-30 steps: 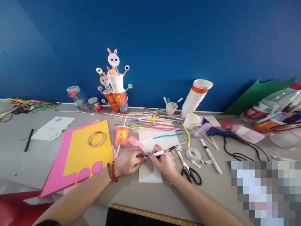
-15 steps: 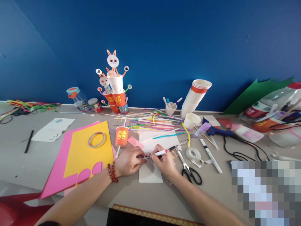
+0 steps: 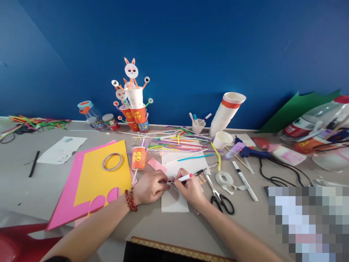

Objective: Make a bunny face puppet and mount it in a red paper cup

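At a gray bench (image 3: 152,225) set against a blue wall (image 3: 177,54), we see 2 bare hands meet over a small paper face (image 3: 171,179), which lies between them on white paper (image 3: 174,203), partly covered by fingers. The right hand (image 3: 189,189) has its grip closed around a white marker (image 3: 185,177) with a red end, slanted over the face. The left hand (image 3: 151,186), a beaded bracelet (image 3: 131,200) at its wrist, curls its fingers at the face's left edge; whether that grip pinches the paper or only presses it down, we cannot tell. Just beyond the left hand we find an orange cup (image 3: 138,158), and farther left a ring of tape (image 3: 112,162) resting on yellow card (image 3: 92,182) over pink card (image 3: 64,203). Near the right hand lie black-handled scissors (image 3: 222,203) and a clear tape roll (image 3: 224,178). Behind, we note colored sticks (image 3: 177,140), rabbit-faced cup figures (image 3: 135,96) and a leaning stack of white cups (image 3: 225,114).
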The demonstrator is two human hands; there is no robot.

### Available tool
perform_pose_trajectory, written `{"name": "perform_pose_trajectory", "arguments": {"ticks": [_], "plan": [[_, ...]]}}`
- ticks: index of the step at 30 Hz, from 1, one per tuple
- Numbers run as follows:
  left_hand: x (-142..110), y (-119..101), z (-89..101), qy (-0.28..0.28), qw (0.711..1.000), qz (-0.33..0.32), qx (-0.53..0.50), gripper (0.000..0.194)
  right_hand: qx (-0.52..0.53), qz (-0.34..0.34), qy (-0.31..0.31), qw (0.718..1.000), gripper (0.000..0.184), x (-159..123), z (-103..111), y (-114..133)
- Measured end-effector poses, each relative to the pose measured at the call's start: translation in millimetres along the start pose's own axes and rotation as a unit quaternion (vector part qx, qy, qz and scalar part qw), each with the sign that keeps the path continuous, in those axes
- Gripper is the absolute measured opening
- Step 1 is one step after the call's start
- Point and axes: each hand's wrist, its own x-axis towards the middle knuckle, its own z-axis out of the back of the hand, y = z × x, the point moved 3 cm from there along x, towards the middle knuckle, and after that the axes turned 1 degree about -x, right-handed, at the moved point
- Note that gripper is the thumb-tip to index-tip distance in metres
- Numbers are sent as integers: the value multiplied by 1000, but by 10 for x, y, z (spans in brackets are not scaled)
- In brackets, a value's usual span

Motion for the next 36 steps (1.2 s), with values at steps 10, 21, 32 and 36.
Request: {"name": "perform_pose_trajectory", "arguments": {"ticks": [10,21,32,36], "plan": [[9,-9,-2,-2,1000,3,-5,22,2,3,-7,1000,12,-8,-17,-28],[12,-5,2,-9,1000,-1,-13,21,16,10,-6,1000,11,-6,-11,-14],[17,-6,14,-14,1000,1,-13,21,14,3,-3,1000,13,-10,-10,-9],[21,-11,7,-14,1000,2,-12,21,87,20,-27,996,13,-3,7,-23]]}}
